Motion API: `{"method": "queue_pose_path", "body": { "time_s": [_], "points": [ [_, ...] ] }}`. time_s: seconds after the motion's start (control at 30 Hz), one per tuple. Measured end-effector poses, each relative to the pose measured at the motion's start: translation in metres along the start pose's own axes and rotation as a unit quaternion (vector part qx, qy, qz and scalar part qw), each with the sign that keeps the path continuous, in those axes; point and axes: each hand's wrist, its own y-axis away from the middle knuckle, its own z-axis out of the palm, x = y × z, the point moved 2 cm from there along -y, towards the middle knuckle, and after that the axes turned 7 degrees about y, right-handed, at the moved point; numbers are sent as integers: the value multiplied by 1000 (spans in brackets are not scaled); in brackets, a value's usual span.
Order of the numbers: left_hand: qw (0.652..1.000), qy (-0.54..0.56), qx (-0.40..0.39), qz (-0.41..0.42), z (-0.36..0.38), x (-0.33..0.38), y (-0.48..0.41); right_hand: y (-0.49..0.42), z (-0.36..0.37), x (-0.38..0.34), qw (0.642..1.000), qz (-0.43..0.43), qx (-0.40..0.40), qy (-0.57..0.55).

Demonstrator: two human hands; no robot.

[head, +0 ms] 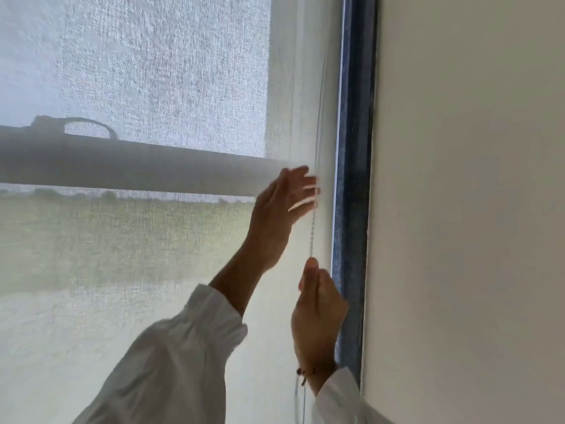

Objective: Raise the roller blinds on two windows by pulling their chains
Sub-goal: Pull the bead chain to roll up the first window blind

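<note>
Roller blind [122, 270]: down, sheer white weave, covers the window across the left and centre of view. Through it, dimly: a horizontal grey bar [122, 163] with a curved handle [88, 125] on top, and green ground below it.

Left sleeve [171, 356], white, comes up from the near lower edge. Left hand [281, 203] is raised in front of the blind, fingers straight and spread, tips pointing right toward the chain. It is motion-blurred, so I cannot tell whether the fingertips touch the chain; they hold nothing visible.

Chain [312, 234]: beaded, hangs almost vertical at the blind's right edge, just left of the frame. The taut stretch runs from the left hand's fingertips down to the right hand. A slack loop shows again below the right wrist.

Right hand [319, 307]: lower and nearer than the left, fingers curled round the chain, thumb uppermost where the chain enters the grip. A thin dark bracelet [305, 372] sits on the wrist, above the white right sleeve [339, 396].

Blue window frame [351, 148]: a vertical strip just right of chain and right hand. Pale wall [458, 209] fills the right side.
</note>
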Motion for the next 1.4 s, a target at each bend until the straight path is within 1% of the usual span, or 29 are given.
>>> {"method": "queue_pose_path", "body": {
  "time_s": [0.1,0.17,0.23,0.27,0.3,0.33,0.37,0.43,0.5,0.57,0.7,0.73,0.77,0.8,0.87,0.93,1.0,1.07,1.13,1.17,1.23,1.33,1.4],
  "points": [
    [999,39,8,-38,22,16,-24,17,1,7,1000,9,-14,10],
    [998,25,45,-45,34,16,-33,14,1,10,999,16,-34,12],
    [996,-12,89,-2,40,11,-35,4,3,14,995,61,-70,-23],
    [994,-24,104,25,42,9,-34,-2,4,18,987,113,-92,-61],
    [992,-38,112,48,43,7,-34,-8,7,22,970,182,-117,-114],
    [990,-56,113,64,44,5,-33,-14,9,26,940,251,-140,-182],
    [988,-75,112,73,45,4,-32,-20,10,29,911,299,-152,-240],
    [986,-107,105,79,45,-2,-26,-38,7,34,879,341,-155,-296],
    [982,-141,98,76,44,-13,-14,-59,3,32,859,358,-164,-326],
    [980,-168,93,56,37,-31,5,-82,-1,23,854,343,-187,-344],
    [974,-210,86,5,15,-75,55,-129,-6,-5,843,313,-174,-402],
    [971,-223,81,1,11,-85,68,-138,-7,-12,843,308,-173,-406],
    [970,-232,72,-2,9,-95,81,-145,-7,-19,851,305,-175,-390],
    [969,-241,62,-9,8,-104,93,-148,-6,-24,869,302,-172,-352],
    [967,-248,48,-28,5,-116,107,-145,-1,-29,916,273,-140,-258],
    [974,-209,49,-69,-1,-120,108,-136,2,-34,955,208,-92,-191],
    [980,-137,56,-132,-11,-115,99,-128,0,-37,981,133,-51,-132],
    [980,-92,68,-160,-24,-104,86,-117,-6,-34,993,82,-18,-83],
    [985,-54,76,-146,-32,-88,68,-98,-8,-27,999,29,7,-38],
    [987,-43,67,-137,-31,-79,57,-84,-8,-22,1000,10,14,-15],
    [992,-28,48,-111,-22,-59,31,-57,-7,-12,1000,1,4,10],
    [996,5,10,-87,6,-25,-5,-23,-6,5,1000,2,-17,17],
    [997,2,9,-81,24,-11,-17,-6,-10,12,1000,2,-18,10]
  ]
}}
